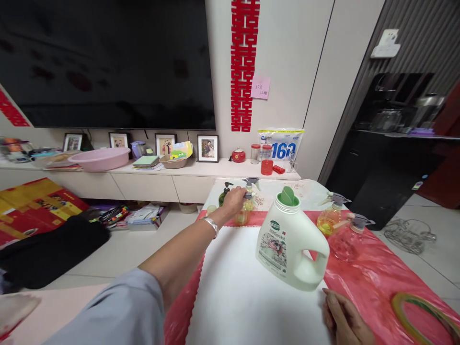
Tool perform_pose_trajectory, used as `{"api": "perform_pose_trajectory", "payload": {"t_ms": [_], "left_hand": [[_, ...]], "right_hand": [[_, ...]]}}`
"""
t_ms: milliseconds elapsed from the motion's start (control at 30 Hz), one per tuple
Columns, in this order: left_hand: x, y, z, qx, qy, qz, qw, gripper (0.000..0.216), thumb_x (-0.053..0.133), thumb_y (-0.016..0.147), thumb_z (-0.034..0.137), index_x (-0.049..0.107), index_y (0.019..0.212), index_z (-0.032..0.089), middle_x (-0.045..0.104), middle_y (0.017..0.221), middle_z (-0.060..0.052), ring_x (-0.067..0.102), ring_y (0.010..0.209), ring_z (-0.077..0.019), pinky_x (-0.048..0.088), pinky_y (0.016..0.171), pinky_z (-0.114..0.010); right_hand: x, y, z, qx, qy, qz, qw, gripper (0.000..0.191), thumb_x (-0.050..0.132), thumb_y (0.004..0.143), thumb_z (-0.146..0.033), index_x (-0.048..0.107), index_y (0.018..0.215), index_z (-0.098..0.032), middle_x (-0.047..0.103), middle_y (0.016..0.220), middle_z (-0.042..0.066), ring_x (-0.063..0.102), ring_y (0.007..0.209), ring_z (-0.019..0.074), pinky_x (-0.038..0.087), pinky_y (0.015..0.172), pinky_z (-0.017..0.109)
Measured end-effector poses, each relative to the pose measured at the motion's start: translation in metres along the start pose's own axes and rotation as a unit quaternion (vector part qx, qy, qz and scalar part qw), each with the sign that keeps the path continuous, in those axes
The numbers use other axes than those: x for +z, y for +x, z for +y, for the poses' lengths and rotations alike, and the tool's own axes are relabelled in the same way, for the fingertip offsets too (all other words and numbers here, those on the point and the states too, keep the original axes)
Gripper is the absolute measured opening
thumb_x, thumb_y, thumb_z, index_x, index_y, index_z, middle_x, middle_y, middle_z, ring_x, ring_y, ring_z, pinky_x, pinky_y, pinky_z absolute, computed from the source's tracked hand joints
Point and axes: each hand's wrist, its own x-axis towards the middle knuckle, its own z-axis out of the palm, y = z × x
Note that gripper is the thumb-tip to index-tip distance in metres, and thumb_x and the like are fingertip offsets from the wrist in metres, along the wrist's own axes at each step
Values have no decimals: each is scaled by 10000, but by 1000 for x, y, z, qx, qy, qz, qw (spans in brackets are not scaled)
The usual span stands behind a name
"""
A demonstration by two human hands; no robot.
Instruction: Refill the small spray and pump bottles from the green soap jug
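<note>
My left hand [235, 200] reaches to the far side of the table, its fingers closed around the neck of a clear spray bottle [242, 216] with a grey trigger head. A dark green pump bottle [223, 194] stands just beyond that wrist. Loosely bent, my right hand [347, 316] rests near the right edge of a white board [230, 287], holding nothing that I can see. Between the hands stands a pale green detergent jug [293, 244], upright, with a green spout in its mouth.
Right of the jug are a spray bottle with yellow liquid [326, 221] and a pinkish one [347, 244]. A roll of tape [406, 311] lies on the red plastic sheet [373, 273]. Behind, a low cabinet [147, 184] carries a pink basin [102, 160] and picture frames.
</note>
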Motion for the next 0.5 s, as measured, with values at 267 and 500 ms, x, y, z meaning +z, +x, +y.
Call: {"api": "perform_pose_trajectory", "payload": {"t_ms": [267,500], "left_hand": [[-44,-27,-5,-14,-40,4,999,228,587,835,112,710,1009,193,720,1030,-61,650,999,-224,452,859,-292],[-76,-100,0,-19,-138,-33,990,160,624,806,200,729,927,217,730,796,27,637,721,-148,443,661,-243]], "right_hand": [[2,-4,-6,-43,-40,20,998,607,656,722,-752,684,897,-171,539,602,10,501,598,135,426,549,257],[7,-7,-13,-66,24,26,997,539,737,726,-647,687,921,-147,532,592,-2,464,563,113,383,510,243]]}}
